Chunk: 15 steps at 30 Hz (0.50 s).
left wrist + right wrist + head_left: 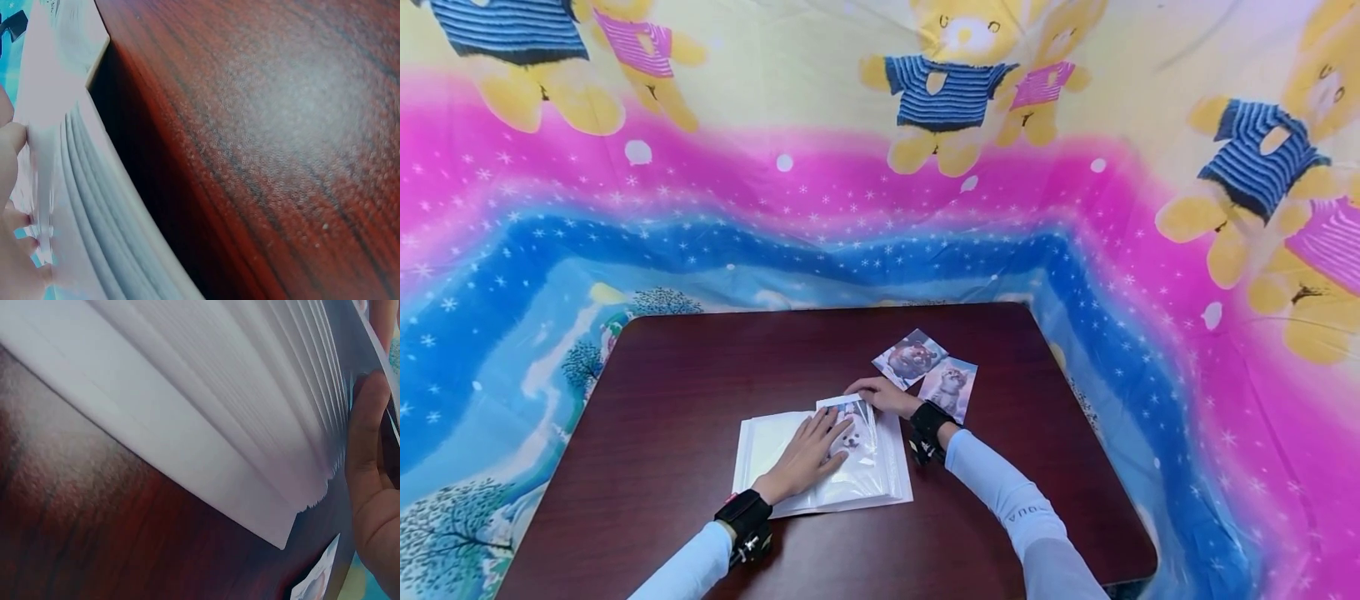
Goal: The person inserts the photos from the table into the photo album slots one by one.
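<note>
A photo album [767, 450] with white pages lies spread on the table. On its right-hand page is a photo of a white dog [859, 427], partly in a clear sleeve, its upper end standing past the page's top edge. My left hand [805, 457] lies with extended fingers over the page and part of the photo. At the photo's upper right corner my right hand [887, 395] pinches the edge; in the right wrist view the thumb [370, 419] sits under it. The left wrist view shows left fingers [12, 175] on the page above the stacked leaves.
Two loose animal photos, one of a brown animal [912, 358] and one of a kitten [950, 385], lie beyond and right of the album. The dark wooden table [700, 367] has a patterned cloth [820, 192] hanging behind it.
</note>
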Tool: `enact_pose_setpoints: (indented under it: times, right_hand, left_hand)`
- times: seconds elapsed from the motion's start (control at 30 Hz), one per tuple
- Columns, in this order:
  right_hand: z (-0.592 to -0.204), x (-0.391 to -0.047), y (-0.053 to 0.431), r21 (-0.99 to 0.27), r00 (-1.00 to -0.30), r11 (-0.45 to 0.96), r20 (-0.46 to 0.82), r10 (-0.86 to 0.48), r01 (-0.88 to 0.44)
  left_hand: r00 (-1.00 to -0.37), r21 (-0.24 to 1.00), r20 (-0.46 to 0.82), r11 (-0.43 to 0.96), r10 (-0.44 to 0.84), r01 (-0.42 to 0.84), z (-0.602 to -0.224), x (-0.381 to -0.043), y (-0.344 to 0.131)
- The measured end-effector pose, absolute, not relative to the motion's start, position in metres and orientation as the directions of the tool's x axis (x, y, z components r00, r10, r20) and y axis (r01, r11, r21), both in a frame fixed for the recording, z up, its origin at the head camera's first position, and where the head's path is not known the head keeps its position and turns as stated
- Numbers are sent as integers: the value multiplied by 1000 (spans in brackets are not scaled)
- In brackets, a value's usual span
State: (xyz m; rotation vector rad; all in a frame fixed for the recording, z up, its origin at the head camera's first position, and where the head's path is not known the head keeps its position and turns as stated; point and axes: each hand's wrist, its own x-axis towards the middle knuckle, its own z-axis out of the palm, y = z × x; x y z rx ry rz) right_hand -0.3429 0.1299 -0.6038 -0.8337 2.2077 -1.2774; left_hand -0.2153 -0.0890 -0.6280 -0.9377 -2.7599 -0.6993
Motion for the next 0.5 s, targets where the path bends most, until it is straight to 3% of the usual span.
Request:
enact_pose_setpoints:
  times: [0.33, 0.5]
  right_hand:
    - [-606, -333, 130, -826, -723, 471, -117, -681, -311]
    - [-599, -317, 127, -876, -805, 405, -33, -592, -262]
  left_hand:
    - [-795, 360, 276, 709, 540, 606, -627, -214, -89]
    - [-812, 454, 319, 673, 490, 584, -624, -214, -90]
